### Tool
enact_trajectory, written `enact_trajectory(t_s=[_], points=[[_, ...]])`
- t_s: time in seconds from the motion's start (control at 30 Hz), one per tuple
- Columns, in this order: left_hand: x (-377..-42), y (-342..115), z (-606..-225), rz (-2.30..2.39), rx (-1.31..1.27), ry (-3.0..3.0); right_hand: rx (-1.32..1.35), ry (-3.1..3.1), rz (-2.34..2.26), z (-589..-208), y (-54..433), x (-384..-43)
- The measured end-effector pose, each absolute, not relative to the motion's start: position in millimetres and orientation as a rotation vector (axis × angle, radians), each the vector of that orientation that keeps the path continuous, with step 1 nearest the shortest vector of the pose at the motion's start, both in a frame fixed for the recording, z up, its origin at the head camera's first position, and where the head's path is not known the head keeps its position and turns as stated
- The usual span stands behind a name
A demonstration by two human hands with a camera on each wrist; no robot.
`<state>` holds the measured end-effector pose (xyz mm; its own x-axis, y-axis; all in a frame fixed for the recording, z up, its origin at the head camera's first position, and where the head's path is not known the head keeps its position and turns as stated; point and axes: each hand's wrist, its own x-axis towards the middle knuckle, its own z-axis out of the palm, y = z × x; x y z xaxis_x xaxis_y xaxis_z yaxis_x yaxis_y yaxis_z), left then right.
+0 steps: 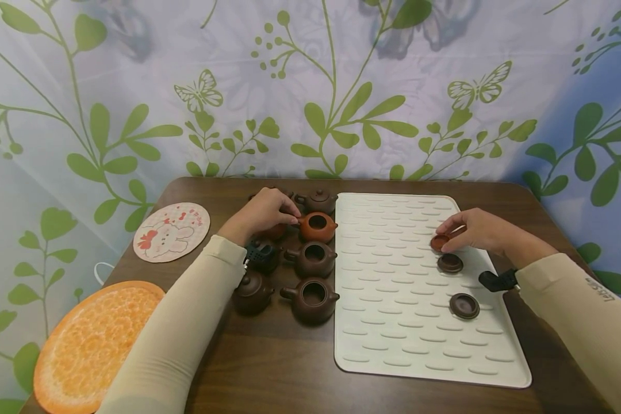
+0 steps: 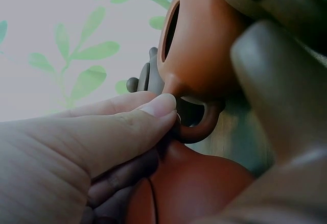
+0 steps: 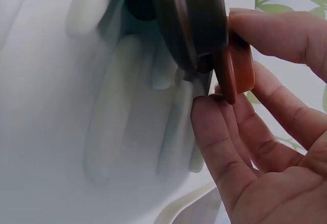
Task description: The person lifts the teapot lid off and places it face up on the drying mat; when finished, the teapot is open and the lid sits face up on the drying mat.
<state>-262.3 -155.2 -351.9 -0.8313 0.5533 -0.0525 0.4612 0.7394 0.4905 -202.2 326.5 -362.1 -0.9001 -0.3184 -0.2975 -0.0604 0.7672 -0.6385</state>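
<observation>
My left hand (image 1: 263, 214) pinches the handle of a lidless orange-red teapot (image 1: 325, 235) between thumb and fingers; the teapot stands upright among brown ones. In the left wrist view, the thumb lies along the top of the handle, and a second reddish teapot (image 2: 199, 183) sits just below the fingers. Over on the white mat, my right hand (image 1: 478, 231) grips a small reddish lid (image 3: 245, 68) by its edge, thumb on one side and fingertips on the other. Right beside it lies a dark brown lid (image 1: 450, 264), upside down, with another brown lid (image 1: 464, 306) nearer me.
Two lidless brown teapots (image 1: 321, 270) stand in the same row, nearer me. Lidded teapots (image 1: 252, 294) form a row to their left, partly behind my left arm. A rabbit-print mat (image 1: 186, 215) and an orange-slice mat (image 1: 83, 345) lie at left.
</observation>
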Motion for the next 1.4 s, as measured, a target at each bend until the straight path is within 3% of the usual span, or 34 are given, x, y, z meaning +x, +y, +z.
enact_trajectory(t_s=[1.4], points=[[-263.0, -155.0, -351.5, 0.669, 0.851, 2.745, -0.234, 2.707, -0.86, -352.0, 312.3, -211.9]])
